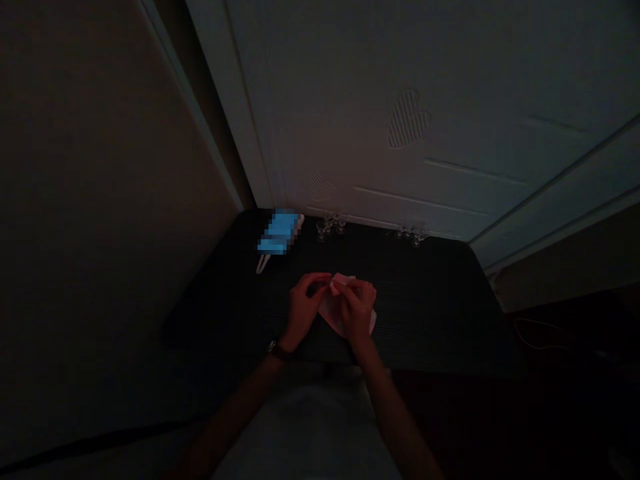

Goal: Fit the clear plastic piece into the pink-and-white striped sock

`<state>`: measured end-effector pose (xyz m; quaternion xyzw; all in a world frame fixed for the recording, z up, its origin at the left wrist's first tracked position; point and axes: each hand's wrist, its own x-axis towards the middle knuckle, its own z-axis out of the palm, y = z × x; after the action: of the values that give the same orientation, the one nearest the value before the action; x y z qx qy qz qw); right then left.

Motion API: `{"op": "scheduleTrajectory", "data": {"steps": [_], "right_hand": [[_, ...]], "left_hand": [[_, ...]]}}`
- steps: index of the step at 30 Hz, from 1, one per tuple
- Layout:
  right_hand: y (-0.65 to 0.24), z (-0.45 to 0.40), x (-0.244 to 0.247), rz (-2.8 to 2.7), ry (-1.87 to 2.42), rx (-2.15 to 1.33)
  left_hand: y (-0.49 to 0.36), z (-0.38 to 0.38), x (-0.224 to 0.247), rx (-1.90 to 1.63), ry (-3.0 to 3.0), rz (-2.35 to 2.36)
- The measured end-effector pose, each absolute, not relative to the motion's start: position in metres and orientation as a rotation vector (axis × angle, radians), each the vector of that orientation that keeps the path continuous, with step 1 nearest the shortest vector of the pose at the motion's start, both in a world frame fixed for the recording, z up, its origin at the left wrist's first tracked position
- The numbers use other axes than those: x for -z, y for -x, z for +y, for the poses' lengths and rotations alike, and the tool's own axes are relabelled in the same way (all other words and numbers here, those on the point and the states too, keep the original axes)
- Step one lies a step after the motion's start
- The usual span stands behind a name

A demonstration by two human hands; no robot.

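Note:
A soft pink piece (331,313), like a cloth or tissue, lies partly on the dark table under my hands, with one corner raised between them. My right hand (358,308) is closed in a pinch on that raised part. My left hand (303,307), with a watch at its wrist, curves its thumb and forefinger together at the left edge of the same corner. Dim light hides the exact fingertip contact and the fabric's details.
On the dark table (440,300), a lit blue screen (280,230), blurred into blocks, stands at the back left with a strap loop (263,264). Small clear glass-like pieces (331,225) and another such group (413,234) sit near the pale panel (320,100) behind.

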<state>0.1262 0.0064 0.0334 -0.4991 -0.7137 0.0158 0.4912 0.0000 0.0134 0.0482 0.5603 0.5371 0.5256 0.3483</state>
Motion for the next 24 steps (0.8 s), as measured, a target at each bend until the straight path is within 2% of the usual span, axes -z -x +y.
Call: {"op": "scheduleTrajectory", "data": {"steps": [24], "right_hand": [[-0.123,0.007,-0.039,-1.839,1.175,-0.387]], "left_hand": [[0.014,0.015,-0.037,-1.234,-1.472,1.372]]}}
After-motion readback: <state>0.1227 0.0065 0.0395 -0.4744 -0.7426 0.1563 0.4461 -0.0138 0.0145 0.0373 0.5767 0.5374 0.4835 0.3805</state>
